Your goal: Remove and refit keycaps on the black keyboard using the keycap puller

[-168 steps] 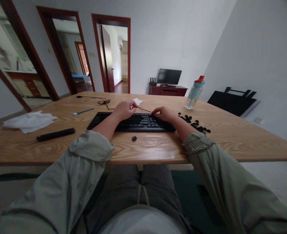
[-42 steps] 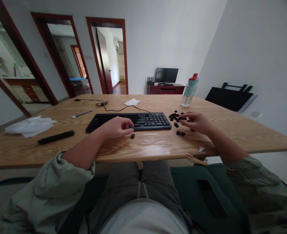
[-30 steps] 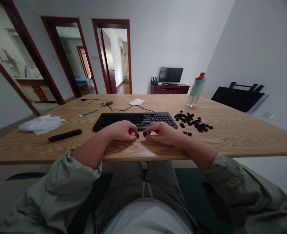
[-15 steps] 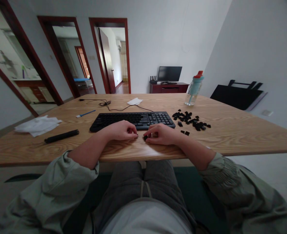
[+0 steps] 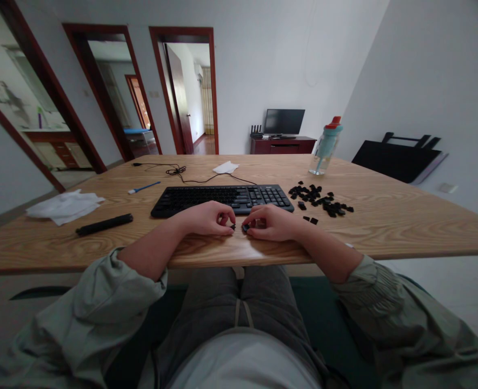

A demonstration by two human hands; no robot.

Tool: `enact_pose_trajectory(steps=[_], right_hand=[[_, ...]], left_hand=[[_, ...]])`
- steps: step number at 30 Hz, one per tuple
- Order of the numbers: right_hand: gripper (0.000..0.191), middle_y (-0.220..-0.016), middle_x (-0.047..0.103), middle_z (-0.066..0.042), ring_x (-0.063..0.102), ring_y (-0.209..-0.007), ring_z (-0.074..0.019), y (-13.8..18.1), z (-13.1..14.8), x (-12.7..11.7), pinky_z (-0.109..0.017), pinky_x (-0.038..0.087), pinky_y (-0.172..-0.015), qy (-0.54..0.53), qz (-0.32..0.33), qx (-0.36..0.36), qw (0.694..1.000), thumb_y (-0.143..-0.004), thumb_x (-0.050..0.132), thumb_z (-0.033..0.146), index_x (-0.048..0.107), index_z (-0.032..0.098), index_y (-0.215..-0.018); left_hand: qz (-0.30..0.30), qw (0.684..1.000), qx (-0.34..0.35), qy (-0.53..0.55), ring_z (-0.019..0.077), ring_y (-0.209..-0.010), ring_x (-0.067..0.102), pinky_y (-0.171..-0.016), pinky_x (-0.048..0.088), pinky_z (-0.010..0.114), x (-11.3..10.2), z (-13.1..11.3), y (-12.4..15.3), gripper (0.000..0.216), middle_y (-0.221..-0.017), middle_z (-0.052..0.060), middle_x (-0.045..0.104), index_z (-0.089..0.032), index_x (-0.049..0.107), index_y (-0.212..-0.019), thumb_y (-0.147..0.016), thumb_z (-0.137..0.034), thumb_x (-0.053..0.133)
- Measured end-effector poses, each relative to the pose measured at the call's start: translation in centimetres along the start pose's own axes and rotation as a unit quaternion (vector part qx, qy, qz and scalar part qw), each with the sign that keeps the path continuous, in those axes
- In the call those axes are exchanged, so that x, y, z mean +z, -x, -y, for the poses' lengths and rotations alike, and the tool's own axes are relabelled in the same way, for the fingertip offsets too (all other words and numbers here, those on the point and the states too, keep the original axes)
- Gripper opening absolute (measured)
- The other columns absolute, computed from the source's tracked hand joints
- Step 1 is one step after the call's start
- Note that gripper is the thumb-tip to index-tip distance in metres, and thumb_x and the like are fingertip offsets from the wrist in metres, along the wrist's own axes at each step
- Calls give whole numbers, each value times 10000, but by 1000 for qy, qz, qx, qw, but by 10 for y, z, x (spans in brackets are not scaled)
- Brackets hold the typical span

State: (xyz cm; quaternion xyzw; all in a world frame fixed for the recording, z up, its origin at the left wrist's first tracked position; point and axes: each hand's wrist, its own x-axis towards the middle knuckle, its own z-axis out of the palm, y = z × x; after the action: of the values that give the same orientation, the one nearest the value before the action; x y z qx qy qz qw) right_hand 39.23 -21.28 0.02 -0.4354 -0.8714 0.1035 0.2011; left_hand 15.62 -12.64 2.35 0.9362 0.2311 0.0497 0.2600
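Note:
Just in front of the black keyboard point(image 5: 259, 195), my two hands are close together over the wooden table. My left hand point(image 5: 208, 219) pinches a small black keycap point(image 5: 233, 227) between thumb and fingertips. A second black keycap point(image 5: 245, 228) is gripped by the fingertips of my right hand point(image 5: 273, 222), a short gap from the first. The keyboard's lower edge is partly hidden behind both hands. Several loose keycaps point(image 5: 334, 209) lie in a scattered heap to the right of the keyboard, with two more keycaps point(image 5: 310, 220) nearer to me, beside my right wrist.
On the left of the table point(image 5: 405, 227) lie a black rod-like object point(image 5: 104, 225), white tissues point(image 5: 65, 207) and a blue brush point(image 5: 144, 187). The keyboard cable point(image 5: 176, 170) and another tissue point(image 5: 225, 167) are behind the keyboard. A water bottle point(image 5: 324, 148) stands at back right.
My left hand has shifted slightly right, and its keycap shows more clearly. The keycap in my right hand is slightly turned. The whole view has shifted a little.

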Motion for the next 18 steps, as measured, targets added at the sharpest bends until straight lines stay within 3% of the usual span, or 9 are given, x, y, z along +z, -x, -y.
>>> enact_pose_trajectory(steps=[5,12,18], right_hand=[[259,-908,681,-74,624,-758,-161,0,0,0,-274,463,-732,1,-7,-2,1000,-857,658,231,776,155,-1074],[211,-859,686,-58,605,-738,-150,0,2,-1,-265,454,-711,12,-11,-1,1000,-857,653,223,777,163,-1017],[213,-895,702,-66,608,-749,-157,1,-1,1,-275,460,-720,8,-9,2,1000,-860,652,240,774,168,-1019]], left_hand=[[10,1000,20,1,134,-682,572,-643,419,228,0,2,0,430,-758,-11,641,-164,697,-1177,-783,-325,635],[-36,999,16,-17,130,-650,538,-598,403,230,0,-5,3,266,-746,-7,619,-156,702,-953,-735,-295,639],[-46,999,12,-26,120,-611,519,-576,387,229,1,-8,4,259,-713,-25,602,-166,690,-958,-716,-240,631]])
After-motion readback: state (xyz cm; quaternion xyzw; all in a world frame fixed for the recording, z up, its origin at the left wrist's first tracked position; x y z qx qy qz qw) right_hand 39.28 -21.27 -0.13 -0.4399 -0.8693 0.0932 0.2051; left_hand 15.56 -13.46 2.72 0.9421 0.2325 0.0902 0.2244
